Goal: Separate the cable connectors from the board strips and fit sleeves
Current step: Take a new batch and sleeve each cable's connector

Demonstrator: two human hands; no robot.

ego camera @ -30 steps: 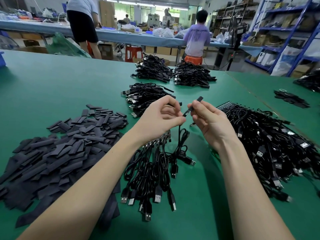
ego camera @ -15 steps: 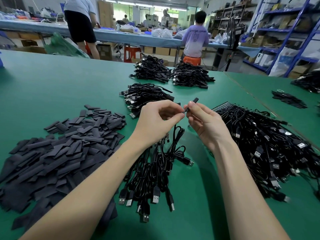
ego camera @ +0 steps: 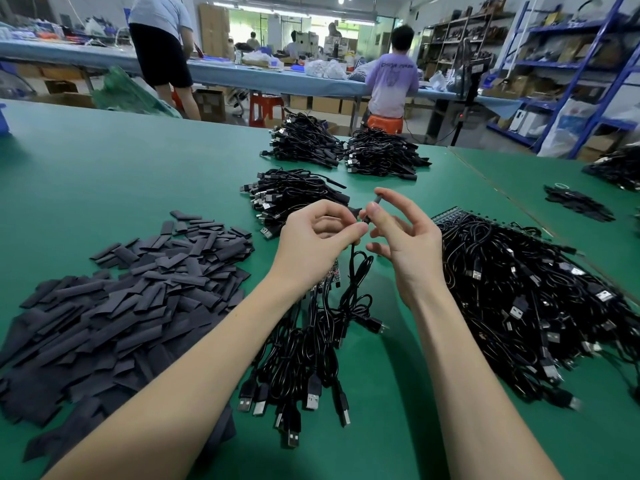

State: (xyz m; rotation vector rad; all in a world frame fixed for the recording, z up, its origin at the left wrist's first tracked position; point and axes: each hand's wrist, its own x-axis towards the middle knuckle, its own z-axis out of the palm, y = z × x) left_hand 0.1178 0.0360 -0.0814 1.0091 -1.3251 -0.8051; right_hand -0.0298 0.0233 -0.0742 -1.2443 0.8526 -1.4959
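Above the green table, my left hand (ego camera: 320,237) pinches the end of a black cable (ego camera: 353,268) that hangs down to a bundle of USB cables (ego camera: 304,344) on a board strip (ego camera: 330,277). My right hand (ego camera: 401,237) pinches a small black sleeve (ego camera: 372,211) on that cable end between thumb and forefinger; its other fingers are spread. A large heap of flat black sleeves (ego camera: 117,303) lies at the left. A big heap of cables on board strips (ego camera: 530,299) lies at the right.
Three piles of finished cables (ego camera: 294,195), (ego camera: 304,140), (ego camera: 381,154) lie further back. A small pile of black pieces (ego camera: 576,202) lies far right. Two people stand at a long bench (ego camera: 242,74) behind, and blue shelving (ego camera: 588,64) fills the right.
My hands have risen a little and stayed together. The sleeve has slid further onto the cable end, and my right hand's other fingers have spread out.
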